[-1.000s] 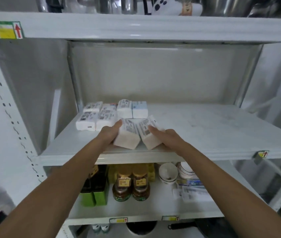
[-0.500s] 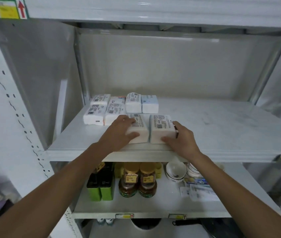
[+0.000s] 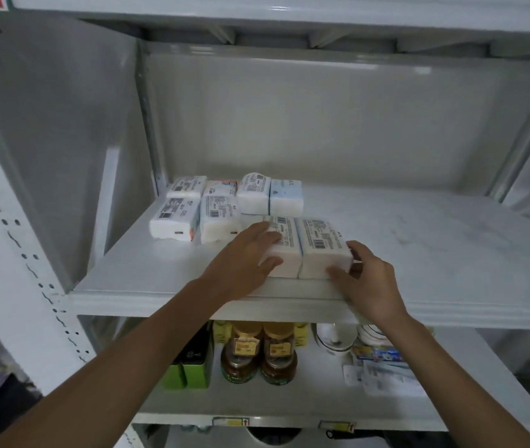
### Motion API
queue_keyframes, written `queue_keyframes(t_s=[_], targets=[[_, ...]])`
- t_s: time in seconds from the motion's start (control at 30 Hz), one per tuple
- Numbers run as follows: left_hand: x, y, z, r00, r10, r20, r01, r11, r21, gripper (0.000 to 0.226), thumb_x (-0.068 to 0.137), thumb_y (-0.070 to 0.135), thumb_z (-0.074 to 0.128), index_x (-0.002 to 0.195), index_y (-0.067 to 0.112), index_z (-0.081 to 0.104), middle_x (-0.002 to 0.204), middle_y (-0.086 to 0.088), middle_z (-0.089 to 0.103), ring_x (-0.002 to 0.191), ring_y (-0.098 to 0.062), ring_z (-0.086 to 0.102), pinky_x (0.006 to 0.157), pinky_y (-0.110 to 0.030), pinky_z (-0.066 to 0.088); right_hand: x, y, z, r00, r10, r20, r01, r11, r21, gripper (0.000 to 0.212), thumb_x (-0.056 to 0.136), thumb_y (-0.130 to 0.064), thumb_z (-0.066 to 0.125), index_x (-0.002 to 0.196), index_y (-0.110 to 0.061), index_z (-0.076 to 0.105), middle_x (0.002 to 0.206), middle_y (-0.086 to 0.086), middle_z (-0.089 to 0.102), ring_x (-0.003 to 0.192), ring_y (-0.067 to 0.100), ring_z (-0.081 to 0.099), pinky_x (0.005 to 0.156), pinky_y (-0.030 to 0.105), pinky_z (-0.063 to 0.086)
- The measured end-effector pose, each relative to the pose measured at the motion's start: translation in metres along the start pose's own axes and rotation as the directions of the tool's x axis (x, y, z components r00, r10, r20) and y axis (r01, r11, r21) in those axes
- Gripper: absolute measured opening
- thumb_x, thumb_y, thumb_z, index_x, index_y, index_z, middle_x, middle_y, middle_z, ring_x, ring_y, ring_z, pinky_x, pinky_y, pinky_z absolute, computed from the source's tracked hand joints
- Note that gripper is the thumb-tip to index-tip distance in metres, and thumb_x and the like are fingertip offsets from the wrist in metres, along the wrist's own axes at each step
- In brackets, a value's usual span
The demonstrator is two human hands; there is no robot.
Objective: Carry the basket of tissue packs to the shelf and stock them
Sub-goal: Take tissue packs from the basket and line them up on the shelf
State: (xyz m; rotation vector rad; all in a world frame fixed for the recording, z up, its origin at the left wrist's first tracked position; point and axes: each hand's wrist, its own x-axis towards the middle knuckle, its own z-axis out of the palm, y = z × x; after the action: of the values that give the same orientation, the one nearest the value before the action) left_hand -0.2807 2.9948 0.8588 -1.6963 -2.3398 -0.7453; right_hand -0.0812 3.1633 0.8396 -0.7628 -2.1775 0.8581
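Soft plastic-wrapped tissue packs: my left hand [image 3: 248, 253] lies flat on the near-left pack [image 3: 284, 250], my right hand [image 3: 365, 279] loosely cups the right pack [image 3: 323, 250]; light, squashy, best held by the sides.

Eight white tissue packs [image 3: 302, 250] lie flat on shelf [image 3: 418, 247].

- Eight tissue packs [image 3: 323, 245] lie on the white shelf [image 3: 418, 253]: six at its back left, two at its front edge.
- Two hands, the left hand [image 3: 244, 257] and the right hand [image 3: 367, 286], one on each front pack.
- Below the shelf: two amber jars [image 3: 258, 354], two green boxes [image 3: 189, 367], two white bowls [image 3: 334, 337].
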Motion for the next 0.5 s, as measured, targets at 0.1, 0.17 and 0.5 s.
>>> queue_keyframes(t_s=[0.1,0.17,0.5], targets=[[0.024,-0.003,-0.004,0.999,0.016,0.041,-0.020,0.994,0.105,0.046,0.103,0.032,0.057,0.146,0.017,0.051,0.161,-0.007,0.042,0.148,-0.026,0.038,0.119,-0.039,0.035,0.019,-0.002,0.003,1.000,0.020,0.001,-0.020,1.000,-0.021,0.044,0.091,-0.027,0.073,0.132,-0.019,0.060,0.113,-0.011,0.070,0.092,0.013,0.071,0.086,0.035,0.060],[0.040,-0.010,-0.010,0.997,0.035,0.065,-0.050,0.968,0.248,0.044,0.102,0.032,0.057,0.144,0.017,0.054,0.154,-0.007,0.050,0.141,-0.027,0.047,0.113,-0.041,0.041,0.035,-0.004,0.009,0.999,0.018,0.030,-0.017,0.999,-0.029,0.045,0.093,-0.024,0.071,0.136,-0.016,0.059,0.127,0.002,0.070,0.101,0.020,0.072,0.090,0.034,0.059],[0.044,-0.046,-0.013,1.000,-0.008,0.027,-0.006,0.893,0.451,0.043,0.102,0.039,0.050,0.141,0.022,0.054,0.147,-0.003,0.058,0.126,-0.030,0.061,0.110,-0.045,0.041,0.074,-0.006,0.038,0.993,-0.019,0.116,0.023,0.999,-0.034,0.045,0.097,-0.020,0.066,0.140,-0.013,0.055,0.136,0.010,0.066,0.111,0.023,0.069,0.094,0.029,0.053]])
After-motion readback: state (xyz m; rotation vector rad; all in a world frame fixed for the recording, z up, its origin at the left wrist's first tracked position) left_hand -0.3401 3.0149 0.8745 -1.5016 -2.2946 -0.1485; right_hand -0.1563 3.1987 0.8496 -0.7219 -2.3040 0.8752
